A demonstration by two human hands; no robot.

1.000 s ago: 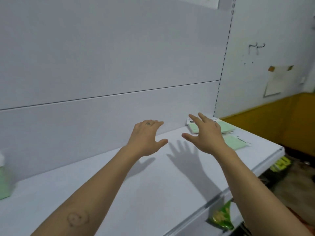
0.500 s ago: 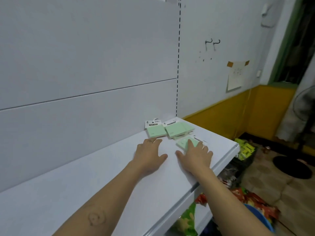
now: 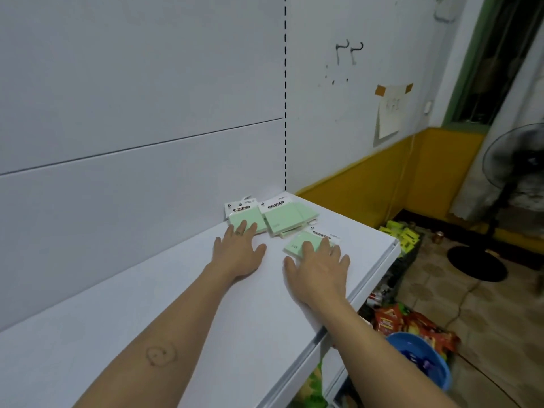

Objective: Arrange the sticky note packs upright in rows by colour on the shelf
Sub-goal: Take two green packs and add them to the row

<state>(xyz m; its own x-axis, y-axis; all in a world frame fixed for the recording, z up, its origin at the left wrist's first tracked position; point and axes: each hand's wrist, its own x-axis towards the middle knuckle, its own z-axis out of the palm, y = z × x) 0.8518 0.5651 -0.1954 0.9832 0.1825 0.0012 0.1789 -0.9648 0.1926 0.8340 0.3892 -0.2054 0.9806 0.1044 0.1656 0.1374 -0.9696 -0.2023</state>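
Green sticky note packs (image 3: 282,220) are seen lying flat at the right end of the shelf (image 3: 147,304). The left hand (image 3: 238,254) is laid flat, fingers straight, on the rear pack (image 3: 248,217) by the back edge. The right hand (image 3: 318,269) is spread likewise on the front pack (image 3: 295,245). The packs are judged light, stiff and slick-wrapped, and best pinched by their side edges.

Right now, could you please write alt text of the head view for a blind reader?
A person's left hand rests flat on the rear green sticky note pack and the right hand on the front pack, on a white shelf. Other packs lie beside them.
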